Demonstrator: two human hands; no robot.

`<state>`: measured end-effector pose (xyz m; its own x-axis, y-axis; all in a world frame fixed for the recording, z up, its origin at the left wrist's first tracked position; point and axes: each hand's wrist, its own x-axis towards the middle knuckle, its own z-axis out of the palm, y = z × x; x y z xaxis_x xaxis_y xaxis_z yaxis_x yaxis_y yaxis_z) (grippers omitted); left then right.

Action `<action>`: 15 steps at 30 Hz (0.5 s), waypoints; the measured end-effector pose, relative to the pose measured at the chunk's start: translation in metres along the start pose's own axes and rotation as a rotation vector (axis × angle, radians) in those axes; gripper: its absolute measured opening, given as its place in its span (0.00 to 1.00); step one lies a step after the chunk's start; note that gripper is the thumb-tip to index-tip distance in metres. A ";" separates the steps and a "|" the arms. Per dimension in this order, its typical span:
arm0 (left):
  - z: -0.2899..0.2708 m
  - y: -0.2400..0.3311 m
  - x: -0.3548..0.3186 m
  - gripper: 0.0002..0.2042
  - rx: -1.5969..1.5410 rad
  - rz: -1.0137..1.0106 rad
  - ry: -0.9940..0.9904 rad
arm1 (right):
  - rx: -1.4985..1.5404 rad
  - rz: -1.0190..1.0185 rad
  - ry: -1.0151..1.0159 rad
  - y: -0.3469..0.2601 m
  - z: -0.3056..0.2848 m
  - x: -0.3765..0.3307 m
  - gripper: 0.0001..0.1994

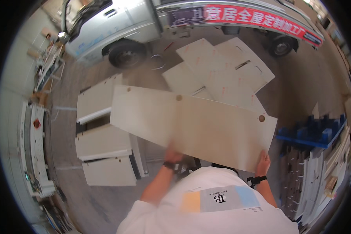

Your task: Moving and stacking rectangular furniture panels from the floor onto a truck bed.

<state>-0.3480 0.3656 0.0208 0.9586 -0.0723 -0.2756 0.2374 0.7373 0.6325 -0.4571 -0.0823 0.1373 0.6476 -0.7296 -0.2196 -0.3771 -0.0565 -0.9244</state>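
A long cream cabinet door panel (195, 126) is held up in front of me, tilted, its right end lower. Three round holes run along its far edge. My left hand (174, 154), a little blurred, grips the near edge left of the middle, its fingers partly hidden by the panel. At the panel's right end, my right hand (263, 163) is closed round the corner. Past the panel, flat pale sheets with red print (214, 64) lie overlapping on the floor, partly covered by it.
Stacked pale panels (102, 143) stand on the floor to the left, some with round holes. A silver truck (117, 23) with a red banner is parked across the far side. On the right, a blue plastic pallet (316, 130) sits above upright boards (300, 175).
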 end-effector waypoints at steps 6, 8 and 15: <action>0.081 -0.063 0.128 0.15 0.259 -0.500 0.261 | -0.129 0.400 0.168 0.071 -0.033 0.078 0.24; 0.127 -0.079 0.171 0.15 0.368 -0.486 0.222 | -0.017 0.444 0.200 0.087 -0.034 0.102 0.25; 0.233 -0.105 0.287 0.15 0.626 -0.463 0.139 | 0.037 0.633 0.255 0.111 0.003 0.150 0.31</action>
<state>-0.0616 0.1109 0.0436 0.7220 -0.1643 -0.6721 0.6914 0.1345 0.7099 -0.4000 -0.1957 0.0008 0.1321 -0.7521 -0.6456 -0.6062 0.4541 -0.6530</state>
